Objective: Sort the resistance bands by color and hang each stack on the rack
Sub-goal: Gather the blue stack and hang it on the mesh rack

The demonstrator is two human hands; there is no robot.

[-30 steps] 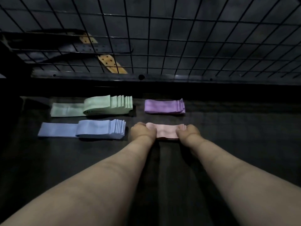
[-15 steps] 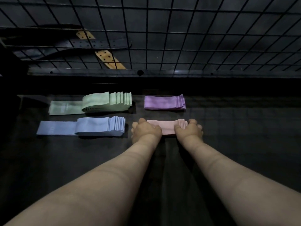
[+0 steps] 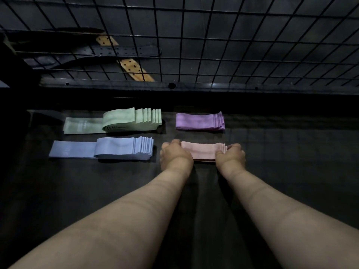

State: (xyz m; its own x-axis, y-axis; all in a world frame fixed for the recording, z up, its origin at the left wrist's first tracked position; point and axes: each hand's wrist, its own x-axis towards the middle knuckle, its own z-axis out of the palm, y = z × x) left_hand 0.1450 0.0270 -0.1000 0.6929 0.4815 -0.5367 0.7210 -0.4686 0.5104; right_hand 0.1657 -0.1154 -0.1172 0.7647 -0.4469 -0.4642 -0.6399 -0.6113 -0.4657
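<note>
Right side: bare dark bench (image 3: 291, 171), open to a hand.
Near side: bare bench between and beside the forearms.
Left: stack of pale blue flat bands (image 3: 108, 150) just beside the left hand (image 3: 174, 154); pale green band stack (image 3: 120, 121) behind it.
Ahead: purple band stack (image 3: 200, 122), a narrow gap from the pink band stack (image 3: 203, 151).
Back: black wire grid rack (image 3: 233, 45) walls off the far edge.

pink stack (image 3: 204, 151) ends hidden under left hand (image 3: 175, 154) and right hand (image 3: 231, 156)
</note>
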